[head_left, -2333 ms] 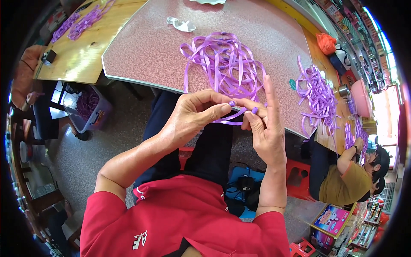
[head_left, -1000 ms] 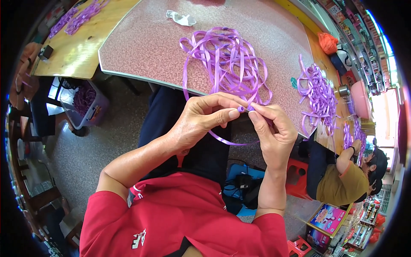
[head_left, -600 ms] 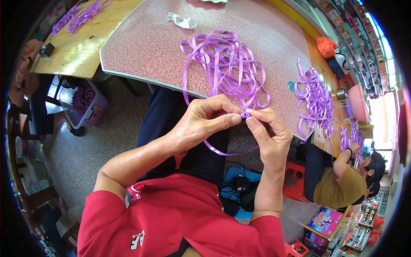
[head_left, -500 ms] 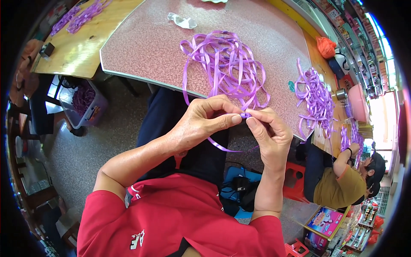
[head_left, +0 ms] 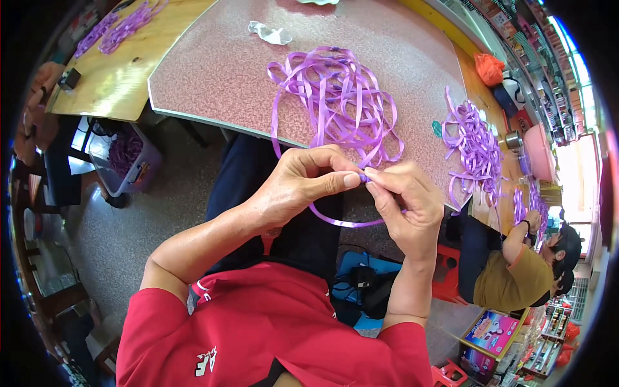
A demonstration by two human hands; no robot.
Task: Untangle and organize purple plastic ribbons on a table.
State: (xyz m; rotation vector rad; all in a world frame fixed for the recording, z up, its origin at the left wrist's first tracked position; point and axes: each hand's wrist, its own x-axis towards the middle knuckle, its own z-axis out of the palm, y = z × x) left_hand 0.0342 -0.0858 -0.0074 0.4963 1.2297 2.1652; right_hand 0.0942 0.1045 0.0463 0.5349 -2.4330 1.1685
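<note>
A pile of purple ribbon lies in loose loops on the pink speckled table, reaching its near edge. Just off that edge, my left hand pinches the ribbon between thumb and forefinger. Close against it, my right hand pinches the same ribbon with thumb and fingertips. A small darker purple knot or fold shows between the fingertips; its exact form is too small to tell. One strand of the ribbon hangs in a curve below both hands, over my lap.
The pink table holds a crumpled clear plastic piece and a second ribbon heap. A co-worker sits at the right. On the floor at left stands a plastic bin; a red stool is at right.
My right fingers have shifted and closed more tightly around the knot. The hanging strand now bows in a wider curve toward my right hand. My left hand has barely moved.
</note>
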